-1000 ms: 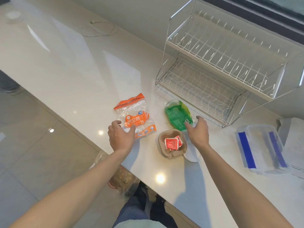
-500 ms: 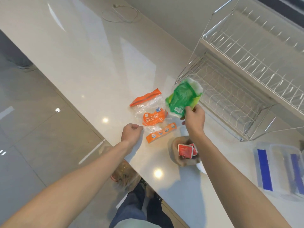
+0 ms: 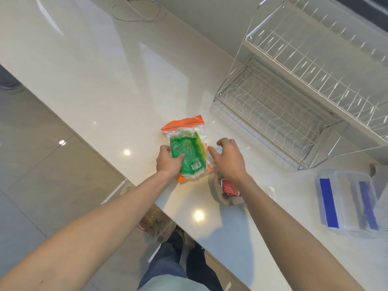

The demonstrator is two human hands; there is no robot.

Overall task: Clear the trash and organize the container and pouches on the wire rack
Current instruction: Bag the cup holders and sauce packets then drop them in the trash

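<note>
A green pouch (image 3: 189, 153) lies stacked on top of a clear pouch with an orange top strip (image 3: 184, 122) on the white counter. My left hand (image 3: 168, 159) grips the stack at its left edge, thumb pressed on the green pouch. My right hand (image 3: 228, 158) hovers just right of the stack, fingers spread, holding nothing. Under my right wrist sits a brown paper bowl (image 3: 220, 196) with red sachets (image 3: 228, 186) in it. The two-tier wire rack (image 3: 273, 106) stands at the back right. A clear lidded container with blue clips (image 3: 346, 203) rests at the right.
A white cable (image 3: 138, 9) loops on the counter far back. A white lid (image 3: 270, 191) peeks out beside the bowl. A clear bag (image 3: 155, 222) with trash hangs below the counter's front edge by my legs. Papers lie at the far right edge.
The green pouch was lifted by my right hand, then laid on the orange pouch. My right hand let go of it; my left hand now grips the stack.
</note>
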